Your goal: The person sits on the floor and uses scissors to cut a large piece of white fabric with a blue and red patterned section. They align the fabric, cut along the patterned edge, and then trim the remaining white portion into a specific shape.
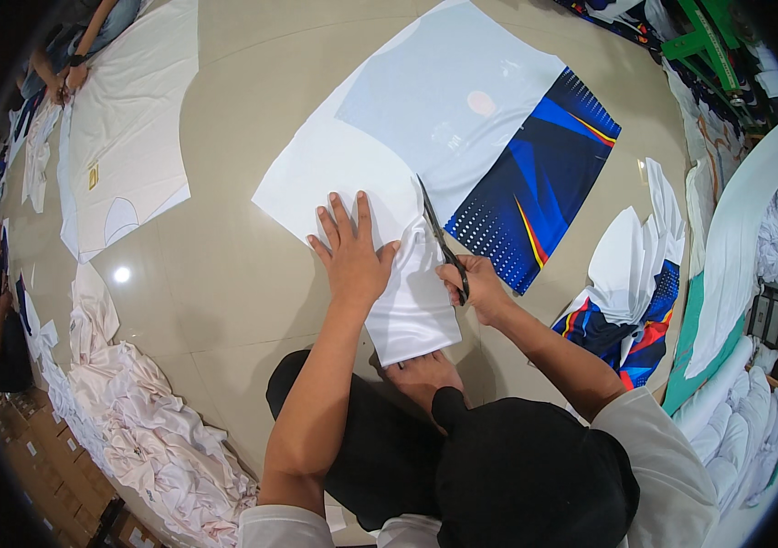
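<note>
Head view: white fabric lies between hands, beneath the left.

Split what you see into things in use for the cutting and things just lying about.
In use:
left hand, flat on white cloth
right hand, holding scissors
blue patterned cloth beside the scissors

Apparently lying about:
crumpled pale cloth pile
cardboard boxes
green metal stand
</note>
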Action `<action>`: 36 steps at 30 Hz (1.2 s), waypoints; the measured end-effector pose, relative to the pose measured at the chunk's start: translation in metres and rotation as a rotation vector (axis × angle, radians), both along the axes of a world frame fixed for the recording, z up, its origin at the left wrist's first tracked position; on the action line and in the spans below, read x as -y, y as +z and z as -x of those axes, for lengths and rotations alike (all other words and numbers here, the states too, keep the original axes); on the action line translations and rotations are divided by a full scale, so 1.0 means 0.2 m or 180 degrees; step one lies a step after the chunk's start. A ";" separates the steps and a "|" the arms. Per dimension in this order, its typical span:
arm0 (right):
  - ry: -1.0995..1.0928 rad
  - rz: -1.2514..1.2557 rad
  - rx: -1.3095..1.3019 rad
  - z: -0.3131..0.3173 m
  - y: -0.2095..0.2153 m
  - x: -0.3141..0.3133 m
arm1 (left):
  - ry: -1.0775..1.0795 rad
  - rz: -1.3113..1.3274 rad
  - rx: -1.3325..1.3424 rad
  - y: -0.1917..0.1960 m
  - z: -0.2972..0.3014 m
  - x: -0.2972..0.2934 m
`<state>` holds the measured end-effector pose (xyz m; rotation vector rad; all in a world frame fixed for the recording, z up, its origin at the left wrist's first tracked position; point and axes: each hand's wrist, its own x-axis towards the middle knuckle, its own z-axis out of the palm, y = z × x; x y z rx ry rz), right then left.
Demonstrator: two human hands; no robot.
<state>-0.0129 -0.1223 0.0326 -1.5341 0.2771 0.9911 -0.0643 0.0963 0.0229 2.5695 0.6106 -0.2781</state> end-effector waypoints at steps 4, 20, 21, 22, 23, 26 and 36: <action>0.0102 0.0058 -0.0004 -0.03 -0.01 0.02 | 0.0008 -0.0025 -0.0028 0.00 0.00 0.00; 0.0380 0.0277 -0.0061 -0.09 0.04 0.06 | 0.0034 0.0024 -0.0017 0.01 0.00 0.00; 0.0382 0.0299 -0.0052 -0.09 0.03 0.06 | 0.0035 0.0025 -0.0022 0.01 0.00 0.00; 0.0385 0.0322 -0.0041 -0.09 0.03 0.07 | 0.0037 0.0027 -0.0024 0.01 0.00 0.00; 0.0388 0.0345 -0.0029 -0.10 0.03 0.07 | 0.0040 0.0042 -0.0017 0.02 0.00 0.00; 0.0351 0.0176 -0.0138 -0.11 0.01 0.08 | 0.0050 0.0069 0.0002 0.02 0.00 0.00; 0.0464 0.0220 -0.0117 -0.28 0.03 -0.01 | 0.0054 0.0036 0.0004 0.02 0.00 0.00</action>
